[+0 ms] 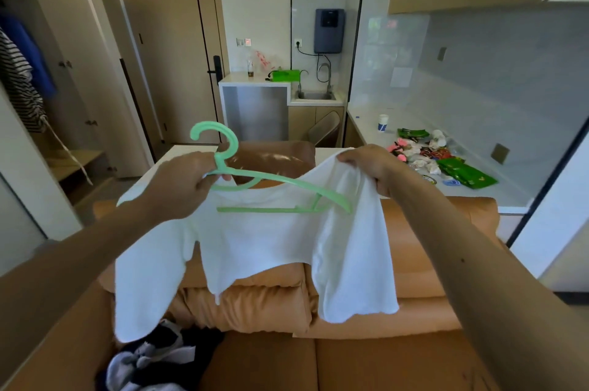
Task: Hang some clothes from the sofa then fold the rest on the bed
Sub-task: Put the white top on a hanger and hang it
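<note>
I hold a white T-shirt (255,247) up over the tan sofa (350,358). A light green plastic hanger (271,181) lies across its neckline, hook up, with its right arm tucked inside the shirt's shoulder. My left hand (188,183) grips the hanger just below the hook, together with the shirt's left shoulder. My right hand (373,167) pinches the right shoulder fabric and lifts it above the hanger's end. A pile of dark and grey clothes (153,362) lies on the sofa seat at the lower left.
A wardrobe niche at the far left holds a hung striped top (19,84) and a blue garment (32,55). Behind the sofa stand a brown chair back (274,158) and a white counter (382,142) strewn with packets and a paper cup. A sink (315,95) sits at the back.
</note>
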The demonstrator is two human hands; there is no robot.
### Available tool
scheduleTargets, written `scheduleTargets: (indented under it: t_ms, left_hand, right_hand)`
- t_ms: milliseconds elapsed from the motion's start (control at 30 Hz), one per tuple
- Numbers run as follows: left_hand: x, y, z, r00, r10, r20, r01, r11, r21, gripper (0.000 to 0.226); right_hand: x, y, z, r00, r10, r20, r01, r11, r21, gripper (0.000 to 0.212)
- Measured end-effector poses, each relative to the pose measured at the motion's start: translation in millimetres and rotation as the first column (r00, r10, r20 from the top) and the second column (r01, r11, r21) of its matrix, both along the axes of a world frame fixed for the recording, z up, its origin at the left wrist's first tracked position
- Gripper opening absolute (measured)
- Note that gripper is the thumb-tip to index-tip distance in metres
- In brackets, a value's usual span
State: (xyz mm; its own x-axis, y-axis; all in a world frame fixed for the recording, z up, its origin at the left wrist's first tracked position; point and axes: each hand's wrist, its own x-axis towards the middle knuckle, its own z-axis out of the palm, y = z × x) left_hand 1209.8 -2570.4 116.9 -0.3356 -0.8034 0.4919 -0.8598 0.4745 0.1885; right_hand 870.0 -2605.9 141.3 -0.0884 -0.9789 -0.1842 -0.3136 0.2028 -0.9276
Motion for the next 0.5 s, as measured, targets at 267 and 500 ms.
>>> scheduleTargets:
  t_ms: [267, 500]
  left_hand:
    - [-44.0, 9.6, -16.2, 0.988, 0.120, 0.102, -0.111, 0.990, -0.093, 0.012]
    - [-76.3, 14.9, -18.1, 0.956, 0.292, 0.037, -0.289, 0.955, -0.066, 0.028]
  right_hand:
    - [8.8, 9.8, 14.0, 0.998, 0.008, 0.062, -0.004, 0.998, -0.070, 0.012]
    - [26.7, 26.1, 10.9, 0.968, 0.230, 0.103, -0.212, 0.964, -0.161, 0.018]
